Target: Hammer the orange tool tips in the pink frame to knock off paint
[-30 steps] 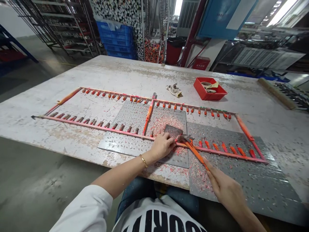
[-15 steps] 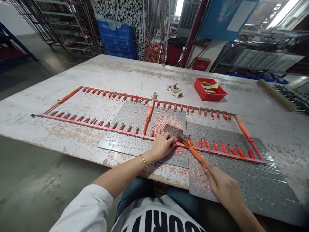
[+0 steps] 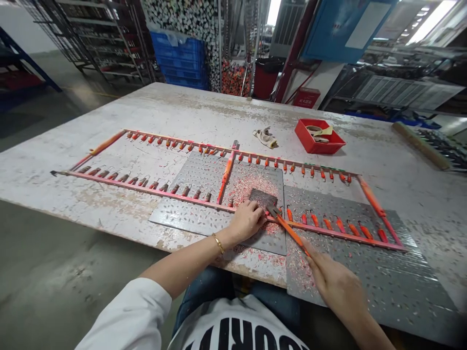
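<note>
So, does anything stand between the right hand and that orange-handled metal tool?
Nothing visible does: the right hand grips the orange-handled metal tool directly. The left hand, beside the tool's head, is not between them.

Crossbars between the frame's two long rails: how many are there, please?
3: left crossbar at the frame's left end, middle crossbar near its middle, right crossbar at its right end. None seems hidden.

The person's bare left forearm (image 3: pixel 186 262) angles up from lower left to centre, the left hand (image 3: pixel 247 219) palm down with fingers bent, their tips partly hidden. From lower right, the right forearm (image 3: pixel 372 330) slants inward, and the right hand (image 3: pixel 337 282) is curled in a grip, knuckles uppermost.
</note>
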Motion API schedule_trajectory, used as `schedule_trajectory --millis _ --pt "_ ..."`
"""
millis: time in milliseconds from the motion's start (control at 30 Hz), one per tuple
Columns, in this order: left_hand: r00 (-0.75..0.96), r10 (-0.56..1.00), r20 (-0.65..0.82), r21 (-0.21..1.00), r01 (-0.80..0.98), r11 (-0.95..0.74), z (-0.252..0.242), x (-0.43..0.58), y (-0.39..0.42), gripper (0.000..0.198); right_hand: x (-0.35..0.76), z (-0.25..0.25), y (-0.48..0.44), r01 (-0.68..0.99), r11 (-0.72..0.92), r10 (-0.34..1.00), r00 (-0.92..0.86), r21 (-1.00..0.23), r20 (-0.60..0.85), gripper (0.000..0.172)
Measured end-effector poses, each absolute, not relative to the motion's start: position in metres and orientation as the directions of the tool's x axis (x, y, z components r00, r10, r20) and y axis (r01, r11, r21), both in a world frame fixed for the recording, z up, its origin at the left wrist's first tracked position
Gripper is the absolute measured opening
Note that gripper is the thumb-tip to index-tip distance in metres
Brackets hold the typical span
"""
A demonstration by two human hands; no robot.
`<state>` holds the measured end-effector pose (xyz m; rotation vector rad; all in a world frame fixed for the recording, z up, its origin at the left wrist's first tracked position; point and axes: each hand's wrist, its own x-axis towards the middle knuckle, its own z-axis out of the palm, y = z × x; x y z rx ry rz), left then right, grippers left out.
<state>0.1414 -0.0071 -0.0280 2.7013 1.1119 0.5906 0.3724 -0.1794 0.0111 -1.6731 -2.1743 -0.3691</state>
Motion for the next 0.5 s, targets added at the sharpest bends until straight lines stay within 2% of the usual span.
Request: schedule_trajectory --millis 67,133,267,333,433,500 --pt "0.642 0.706 0.297 0.289 0.645 -0.708 -0.028 0.141 -0.007 0.022 0.374 0.021 -0.182 0.955 0.279 0.865 -0.203 -0.103 0.459 0.050" --pt "0.637 0.712 0.296 0.287 0.651 -0.703 -0.028 0.141 -0.008 0.022 0.374 0.036 -0.186 0.935 0.297 0.839 -0.157 -0.196 0.521 0.058" --pt "0.641 0.712 0.286 0.291 0.650 -0.702 -0.027 0.140 -0.008 0.020 0.371 0.042 -0.191 0.946 0.254 0.752 -0.063 -0.202 0.656 0.074" --pt "0.638 0.714 0.288 0.291 0.652 -0.700 -0.027 0.140 -0.008 0.020 0.372 0.029 -0.190 0.951 0.264 0.792 -0.119 -0.160 0.599 0.072" --pt "0.630 0.717 0.297 0.300 0.651 -0.697 -0.028 0.142 -0.007 0.019 0.376 0.008 -0.187 0.962 0.246 0.889 -0.174 -0.122 0.423 0.058" --pt "0.632 0.714 0.303 0.315 0.641 -0.700 -0.028 0.142 -0.007 0.017 0.380 0.006 -0.187 0.969 0.214 0.905 -0.149 -0.123 0.398 0.053"
